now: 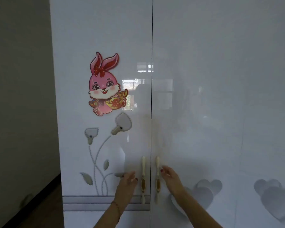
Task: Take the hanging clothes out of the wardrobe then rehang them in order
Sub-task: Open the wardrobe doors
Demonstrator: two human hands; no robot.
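A glossy white wardrobe fills the view, its two doors closed and meeting at a dark seam. The left door carries a cream handle just left of the seam; the right door has a matching handle. My left hand hovers just left of the left handle with relaxed fingers, holding nothing. My right hand is raised just right of the right handle, fingers loosely curved, not gripping it. No clothes are visible; the doors hide the inside.
A pink rabbit sticker and flower decorations sit on the left door; grey heart prints mark the right door. A beige wall stands to the left, with dark floor along its base.
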